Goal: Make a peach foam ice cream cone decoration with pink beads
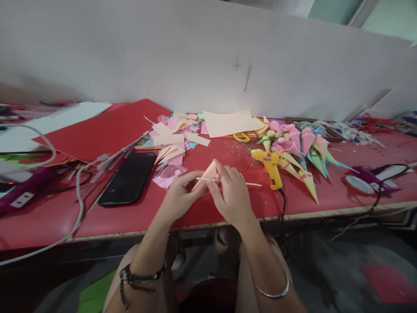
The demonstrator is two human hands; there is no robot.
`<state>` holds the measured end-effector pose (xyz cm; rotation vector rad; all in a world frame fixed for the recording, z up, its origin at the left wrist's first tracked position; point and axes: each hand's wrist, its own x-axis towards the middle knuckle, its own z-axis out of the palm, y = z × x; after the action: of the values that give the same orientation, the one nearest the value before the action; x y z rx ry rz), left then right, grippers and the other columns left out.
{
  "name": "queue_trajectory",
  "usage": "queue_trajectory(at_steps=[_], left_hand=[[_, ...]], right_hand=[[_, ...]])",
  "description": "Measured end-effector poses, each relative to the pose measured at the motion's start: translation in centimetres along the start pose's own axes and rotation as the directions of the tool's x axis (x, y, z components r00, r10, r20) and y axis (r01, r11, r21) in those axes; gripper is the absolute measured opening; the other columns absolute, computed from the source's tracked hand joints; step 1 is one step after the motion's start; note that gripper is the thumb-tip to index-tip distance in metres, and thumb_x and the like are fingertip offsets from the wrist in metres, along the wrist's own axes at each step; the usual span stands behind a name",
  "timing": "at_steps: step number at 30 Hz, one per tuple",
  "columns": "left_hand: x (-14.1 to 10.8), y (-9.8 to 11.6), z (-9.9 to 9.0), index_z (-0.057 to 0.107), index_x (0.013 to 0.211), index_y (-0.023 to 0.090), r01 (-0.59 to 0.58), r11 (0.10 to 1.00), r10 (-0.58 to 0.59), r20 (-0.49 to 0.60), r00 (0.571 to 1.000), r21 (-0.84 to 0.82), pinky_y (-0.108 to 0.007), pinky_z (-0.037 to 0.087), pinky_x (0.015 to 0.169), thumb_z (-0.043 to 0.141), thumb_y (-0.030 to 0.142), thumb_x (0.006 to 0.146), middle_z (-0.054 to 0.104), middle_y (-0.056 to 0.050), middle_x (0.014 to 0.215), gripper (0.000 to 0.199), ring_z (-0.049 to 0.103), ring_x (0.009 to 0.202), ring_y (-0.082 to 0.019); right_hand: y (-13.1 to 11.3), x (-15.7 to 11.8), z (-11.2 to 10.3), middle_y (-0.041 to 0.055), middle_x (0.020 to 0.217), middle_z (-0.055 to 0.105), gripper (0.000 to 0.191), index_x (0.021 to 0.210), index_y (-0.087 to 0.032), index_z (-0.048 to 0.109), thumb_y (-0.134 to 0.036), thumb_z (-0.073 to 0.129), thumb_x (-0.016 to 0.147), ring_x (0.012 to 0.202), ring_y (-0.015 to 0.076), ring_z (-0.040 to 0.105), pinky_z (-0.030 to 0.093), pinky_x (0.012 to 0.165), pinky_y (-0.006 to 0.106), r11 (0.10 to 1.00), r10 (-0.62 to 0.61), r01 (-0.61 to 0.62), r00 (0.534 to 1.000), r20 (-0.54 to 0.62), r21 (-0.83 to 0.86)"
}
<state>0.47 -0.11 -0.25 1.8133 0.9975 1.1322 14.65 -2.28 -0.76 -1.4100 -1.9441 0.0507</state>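
My left hand [178,196] pinches a folded piece of peach paper [209,171] from its left side. The fingers of my right hand [233,194] press on the paper's right side, with the thumb near its lower edge. A thin pale stick [254,184] crosses the paper and passes under my right hand, its far end sticking out to the right. Both hands hover just above the front of the red table [198,216]. To their right lies a yellow glue gun [269,166], its nozzle pointing left. The fingers partly hide the paper.
Small paper cones [309,184] with pink tops are heaped behind the glue gun. Cut paper strips [169,139], a peach sheet [228,123] and yellow scissors [241,138] lie farther back. A black phone [128,179] and a white cable [79,191] are left; a purple device [384,180] is right.
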Motion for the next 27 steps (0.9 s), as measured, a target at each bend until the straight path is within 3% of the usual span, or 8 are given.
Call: queue_trajectory(at_steps=[4,7,16,22,27], left_hand=[[0.0,0.0,0.0,0.064,0.072,0.016,-0.045,0.997,0.048,0.04,0.998,-0.062,-0.023,0.045,0.062,0.056,0.029,0.074,0.062,-0.004,0.076,0.014,0.055,0.071,-0.014],[0.0,0.1,0.4,0.065,0.072,0.017,-0.047,0.998,0.05,0.112,0.992,-0.034,-0.024,0.044,0.063,0.054,0.029,0.076,0.063,-0.005,0.076,0.017,0.054,0.07,-0.015],[0.1,0.5,1.5,0.051,0.056,0.017,-0.118,0.99,0.118,0.004,0.993,0.072,-0.023,0.041,0.06,0.038,0.027,0.084,0.057,-0.002,0.061,0.033,0.05,0.06,-0.012],[-0.3,0.3,2.1,0.04,0.055,0.019,-0.138,0.984,0.143,-0.036,0.989,0.116,-0.023,0.04,0.056,0.03,0.029,0.088,0.047,0.001,0.054,0.036,0.045,0.054,-0.011],[-0.6,0.4,2.3,0.041,0.055,0.02,-0.133,0.979,0.139,-0.028,0.99,0.155,-0.025,0.044,0.063,0.033,0.03,0.086,0.048,0.001,0.054,0.034,0.048,0.058,-0.012]], right_hand=[[-0.1,0.0,0.1,0.0123,0.097,0.06,0.043,0.109,-0.015,0.056,-0.039,0.025,0.09,0.09,0.0259,0.05,0.039,0.077,0.04,0.999,-0.014,0.014,1.0,0.001,-0.042],[-0.2,0.0,0.2,0.0125,0.099,0.059,0.042,0.112,-0.014,0.054,-0.035,0.025,0.091,0.089,0.0252,0.05,0.04,0.076,0.04,1.0,0.005,-0.006,1.0,-0.009,-0.026],[-0.3,0.0,0.6,0.0125,0.097,0.06,0.038,0.1,-0.015,0.057,-0.029,0.023,0.091,0.094,0.0226,0.053,0.04,0.08,0.037,0.996,0.041,-0.036,0.997,-0.061,0.078],[-0.2,-0.1,0.8,0.0076,0.07,0.062,0.041,0.076,-0.016,0.056,-0.03,0.021,0.092,0.069,0.0201,0.056,0.036,0.065,0.032,0.999,0.044,-0.045,0.998,-0.054,-0.02],[0.0,-0.1,0.5,0.0051,0.066,0.061,0.035,0.072,-0.018,0.054,-0.03,0.026,0.091,0.065,0.0174,0.055,0.034,0.063,0.029,0.999,0.014,-0.009,0.995,-0.102,0.047]])
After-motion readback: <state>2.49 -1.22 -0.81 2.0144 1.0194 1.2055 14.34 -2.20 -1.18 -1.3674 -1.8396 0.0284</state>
